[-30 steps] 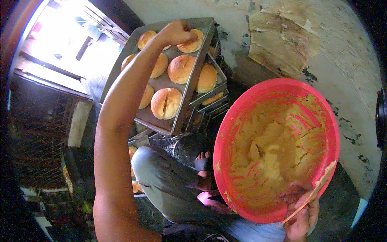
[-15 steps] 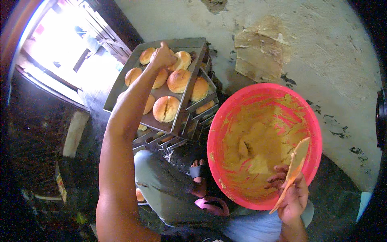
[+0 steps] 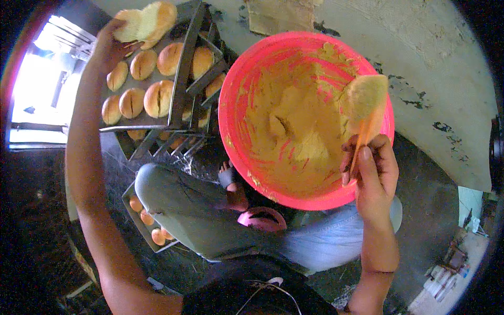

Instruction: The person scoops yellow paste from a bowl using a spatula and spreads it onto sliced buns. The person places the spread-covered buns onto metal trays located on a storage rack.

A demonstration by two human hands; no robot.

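Note:
My left hand (image 3: pixel 110 47) grips a split bun (image 3: pixel 149 23), its pale inside showing, over a metal tray (image 3: pixel 177 94) of browned, slit buns (image 3: pixel 157 100) at upper left. My right hand (image 3: pixel 373 170) holds an orange spatula (image 3: pixel 367 126) with a tan spread on its blade, over the right side of a pink basin (image 3: pixel 228 121). A thick tan paste (image 3: pixel 289 131) is smeared inside the basin, which rests by my right leg.
More trays (image 3: pixel 207 73) with buns are stacked crosswise beneath. Another bun tray (image 3: pixel 172 247) lies beside my bent left knee (image 3: pixel 155 186). A stained wall (image 3: pixel 430 63) rises behind the basin; a bright doorway (image 3: pixel 37 84) is at left.
The bun at my left hand has been lifted from among the others and now shows its cut face. The spatula has risen; the whole view has shifted, with trays and basin higher in it.

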